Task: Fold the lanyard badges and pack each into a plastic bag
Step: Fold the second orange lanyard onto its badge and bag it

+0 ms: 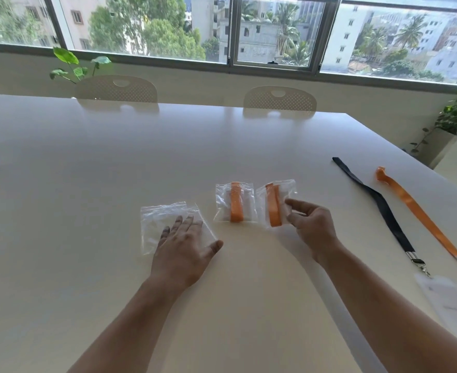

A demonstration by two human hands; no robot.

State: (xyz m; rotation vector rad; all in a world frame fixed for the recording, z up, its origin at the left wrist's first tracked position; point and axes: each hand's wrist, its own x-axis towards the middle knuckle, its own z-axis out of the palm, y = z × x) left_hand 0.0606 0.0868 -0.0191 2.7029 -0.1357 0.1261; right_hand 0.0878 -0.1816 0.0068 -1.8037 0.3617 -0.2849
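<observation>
Where orange lanyard [421,212] lies, table edge [410,157] near

The head-worn camera looks forward and down across the table [87,170] from close above its near edge, facing the window [273,30] beyond.

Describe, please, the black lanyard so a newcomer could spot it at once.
At the right of the white table, two lanyards lie stretched out. The black lanyard is the left one, nearer the right hand; its loose neighbour and the bagged lanyards are orange.

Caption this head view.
Left hand rests on empty bags; right hand pinches packed bag; black lanyard and orange lanyard wait.
</observation>
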